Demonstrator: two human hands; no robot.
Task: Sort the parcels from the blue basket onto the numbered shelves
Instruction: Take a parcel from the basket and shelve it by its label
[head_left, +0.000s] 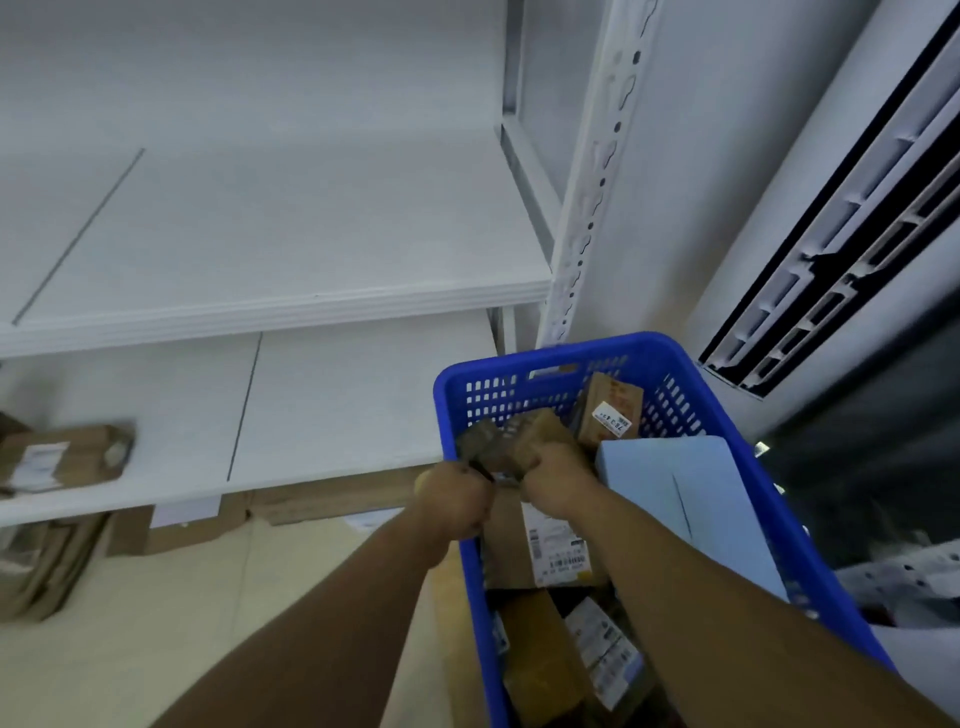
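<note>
A blue plastic basket stands at the lower right, filled with several cardboard parcels and a pale blue box. Both my hands are over its left rim. My right hand grips a small brown parcel from the right. My left hand holds the same parcel's near left end, together with a thin dark object I cannot identify. A labelled brown box leans against the basket's far wall. White shelves rise at the left.
One cardboard parcel with a white label lies on the lower shelf at the far left. Flattened cardboard and boxes sit on the floor under it. A white slotted upright stands just behind the basket.
</note>
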